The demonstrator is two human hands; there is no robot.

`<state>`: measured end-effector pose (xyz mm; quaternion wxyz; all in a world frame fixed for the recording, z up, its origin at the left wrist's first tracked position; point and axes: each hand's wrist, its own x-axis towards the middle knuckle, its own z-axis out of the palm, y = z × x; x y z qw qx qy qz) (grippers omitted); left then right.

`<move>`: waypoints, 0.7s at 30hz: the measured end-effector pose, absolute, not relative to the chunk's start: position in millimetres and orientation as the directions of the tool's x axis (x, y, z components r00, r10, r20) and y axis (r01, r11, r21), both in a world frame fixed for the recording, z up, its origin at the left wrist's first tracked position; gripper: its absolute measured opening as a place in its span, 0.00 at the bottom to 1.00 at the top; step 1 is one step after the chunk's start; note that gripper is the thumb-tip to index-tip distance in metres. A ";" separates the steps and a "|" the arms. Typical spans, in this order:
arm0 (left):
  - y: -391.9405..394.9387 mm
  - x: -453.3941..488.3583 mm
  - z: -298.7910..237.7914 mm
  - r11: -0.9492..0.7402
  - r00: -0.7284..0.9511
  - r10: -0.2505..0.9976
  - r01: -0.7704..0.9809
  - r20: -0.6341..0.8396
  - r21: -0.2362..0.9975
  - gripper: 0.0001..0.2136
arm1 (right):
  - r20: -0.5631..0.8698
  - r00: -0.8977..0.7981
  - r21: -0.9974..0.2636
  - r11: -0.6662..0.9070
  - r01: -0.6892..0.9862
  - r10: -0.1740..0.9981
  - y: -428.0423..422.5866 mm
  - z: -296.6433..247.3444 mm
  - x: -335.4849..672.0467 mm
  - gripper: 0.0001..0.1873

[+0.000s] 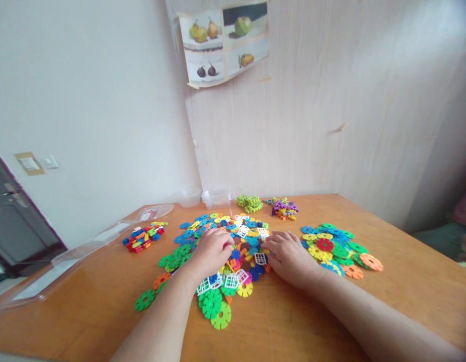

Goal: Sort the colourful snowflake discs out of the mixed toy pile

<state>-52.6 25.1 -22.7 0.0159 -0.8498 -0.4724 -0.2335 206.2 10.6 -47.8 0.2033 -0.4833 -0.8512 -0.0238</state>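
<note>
A wide pile of slotted plastic discs (178, 257) in green, blue, yellow and orange spreads over the middle of the table, mixed with small white window-shaped lattice pieces (243, 231). My left hand (213, 250) rests over the pile's left middle, its fingers bent loosely and pointing right; their tips are partly hidden. At the pile's right edge lies my right hand (291, 254), palm down, fingers stretched towards the pieces and touching them. No piece shows in either grasp. One white lattice piece (260, 259) is right beside the right hand's thumb.
Another heap of discs (325, 245) lies to the right on the wooden table (414, 296). Small coloured blocks (144, 237) sit left. Green snowflake pieces (249, 203) and purple ones (285, 207) are at the back, near a clear plastic box (217, 199). Clear lids (154, 212) line the left edge.
</note>
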 end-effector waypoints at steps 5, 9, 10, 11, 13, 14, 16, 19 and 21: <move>18.9 -42.5 -25.5 -0.584 0.466 0.786 0.776 0.406 0.240 0.08 | 0.371 -0.490 -0.160 0.574 0.803 0.789 6.2 -44.9 203.0 0.15; 15.5 -37.8 -26.9 -0.583 0.479 0.793 0.776 0.377 0.241 0.09 | 0.372 -0.496 -0.155 0.580 0.800 0.784 3.7 -44.2 201.9 0.15; 15.6 -38.1 -26.5 -0.574 0.471 0.799 0.784 0.375 0.238 0.09 | 0.372 -0.494 -0.157 0.578 0.801 0.786 3.7 -44.3 202.0 0.15; 16.2 -39.0 -25.9 -0.563 0.461 0.805 0.792 0.373 0.237 0.09 | 0.372 -0.493 -0.162 0.577 0.800 0.787 4.0 -44.5 202.2 0.15; 19.0 -42.8 -24.6 -0.533 0.429 0.823 0.811 0.371 0.243 0.11 | 0.377 -0.490 -0.179 0.581 0.794 0.786 5.2 -44.8 202.9 0.15; 21.2 -45.6 -24.2 -0.511 0.406 0.835 0.823 0.372 0.250 0.12 | 0.383 -0.486 -0.190 0.582 0.791 0.785 5.9 -44.8 203.3 0.15; 27.0 -53.2 -24.2 -0.454 0.340 0.861 0.848 0.378 0.273 0.13 | 0.397 -0.468 -0.215 0.576 0.788 0.789 7.0 -44.4 203.8 0.15; 38.1 -68.7 -27.0 -0.346 0.193 0.892 0.873 0.408 0.343 0.15 | 0.413 -0.431 -0.246 0.554 0.795 0.802 7.3 -43.6 204.0 0.15; 45.5 -79.0 -30.1 -0.277 0.098 0.901 0.879 0.423 0.387 0.17 | 0.414 -0.424 -0.258 0.551 0.794 0.805 6.7 -43.7 203.6 0.15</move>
